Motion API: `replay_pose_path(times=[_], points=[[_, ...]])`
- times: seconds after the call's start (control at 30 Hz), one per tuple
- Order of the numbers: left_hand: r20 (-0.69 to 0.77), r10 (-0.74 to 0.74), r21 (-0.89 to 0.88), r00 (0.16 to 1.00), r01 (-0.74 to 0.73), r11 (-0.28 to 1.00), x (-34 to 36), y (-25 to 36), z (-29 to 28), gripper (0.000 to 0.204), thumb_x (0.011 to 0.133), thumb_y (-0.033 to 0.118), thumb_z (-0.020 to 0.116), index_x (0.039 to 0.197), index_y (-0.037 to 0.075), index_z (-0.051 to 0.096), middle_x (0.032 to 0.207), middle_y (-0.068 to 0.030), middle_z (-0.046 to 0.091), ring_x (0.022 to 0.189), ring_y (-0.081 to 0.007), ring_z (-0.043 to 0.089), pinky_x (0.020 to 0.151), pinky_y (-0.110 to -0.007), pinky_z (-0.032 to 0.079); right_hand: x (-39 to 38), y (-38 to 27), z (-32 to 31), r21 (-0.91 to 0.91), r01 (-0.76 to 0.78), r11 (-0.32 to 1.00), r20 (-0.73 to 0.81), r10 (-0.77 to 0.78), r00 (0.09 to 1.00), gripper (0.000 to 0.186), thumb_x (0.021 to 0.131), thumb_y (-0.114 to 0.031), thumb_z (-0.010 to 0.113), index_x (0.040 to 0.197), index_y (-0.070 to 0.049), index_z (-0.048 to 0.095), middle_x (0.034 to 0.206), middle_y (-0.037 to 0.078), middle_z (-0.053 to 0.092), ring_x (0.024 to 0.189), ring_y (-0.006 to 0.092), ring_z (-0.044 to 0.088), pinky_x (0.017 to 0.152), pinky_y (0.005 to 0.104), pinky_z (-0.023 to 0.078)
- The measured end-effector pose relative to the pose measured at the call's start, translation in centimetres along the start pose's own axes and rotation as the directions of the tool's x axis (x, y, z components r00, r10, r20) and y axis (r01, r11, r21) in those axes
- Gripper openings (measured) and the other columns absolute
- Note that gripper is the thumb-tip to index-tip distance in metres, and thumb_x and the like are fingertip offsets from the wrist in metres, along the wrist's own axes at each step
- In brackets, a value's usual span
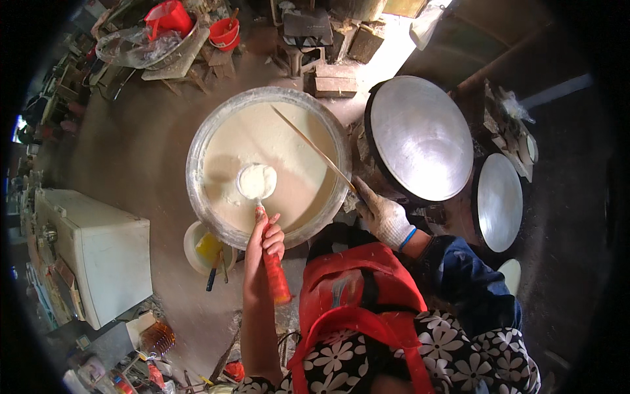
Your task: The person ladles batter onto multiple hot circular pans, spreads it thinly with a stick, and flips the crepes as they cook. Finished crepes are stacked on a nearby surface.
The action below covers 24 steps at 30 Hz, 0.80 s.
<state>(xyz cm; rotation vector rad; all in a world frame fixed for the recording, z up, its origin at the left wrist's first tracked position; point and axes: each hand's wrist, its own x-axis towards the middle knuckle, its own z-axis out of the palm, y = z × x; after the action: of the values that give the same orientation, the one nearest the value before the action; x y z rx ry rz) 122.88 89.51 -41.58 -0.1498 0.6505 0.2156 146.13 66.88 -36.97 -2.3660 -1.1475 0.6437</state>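
Note:
A large round tub (pixel 201 158) of pale, creamy batter sits in front of me. My left hand (pixel 266 240) grips the red-handled ladle (pixel 276 279), whose round scoop is full of batter over the tub. My right hand (pixel 382 211), in a whitish knit glove, is closed on a long, thin wooden stick (pixel 305 138) that slants across the tub toward its back rim. To the right are two round flat metal griddles, a larger one (pixel 420 138) and a smaller one (pixel 497 203).
A bowl (pixel 193 253) holding yellow liquid and utensils sits lower left of the tub. A white chest appliance (pixel 108 256) stands at left. A wide basin (pixel 105 52) and small red bucket (pixel 224 39) are at back left. Wooden blocks (pixel 335 82) lie behind the tub.

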Motion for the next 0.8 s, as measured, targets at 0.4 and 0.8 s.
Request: replay_pose_path(times=[0.4, 0.8], points=[[-0.348, 0.147, 0.595, 0.926, 0.097, 0.798, 8.6, -0.2, -10.4, 0.055, 0.106, 0.060, 0.056, 0.126, 0.009, 0.053, 0.071, -0.0005, 0.047, 0.050, -0.0120, 0.046, 0.042, -0.031, 0.041, 2.1, -2.6, 1.9, 0.107, -0.570, 0.814, 0.617, 0.395, 0.680, 0.041, 0.112, -0.036, 0.048, 0.142, -0.010, 0.058, 0.082, 0.014, 0.070, 0.065, 0.0253, 0.067, 0.059, 0.0377, 0.056], [-0.190, 0.470, 0.972, 0.862, 0.232, -0.032, 21.5, -0.2, -6.4, 0.048, 0.111, 0.044, 0.047, 0.126, -0.001, 0.052, 0.079, -0.0216, 0.069, 0.057, -0.0331, 0.070, 0.049, -0.048, 0.056, 0.3, 3.8, 5.5, -0.353, -0.207, 0.912, 0.218, 0.296, 0.930, 0.061, 0.107, -0.024, 0.054, 0.158, 0.004, 0.035, 0.086, 0.021, 0.073, 0.075, 0.0377, 0.073, 0.058, 0.0494, 0.054]])
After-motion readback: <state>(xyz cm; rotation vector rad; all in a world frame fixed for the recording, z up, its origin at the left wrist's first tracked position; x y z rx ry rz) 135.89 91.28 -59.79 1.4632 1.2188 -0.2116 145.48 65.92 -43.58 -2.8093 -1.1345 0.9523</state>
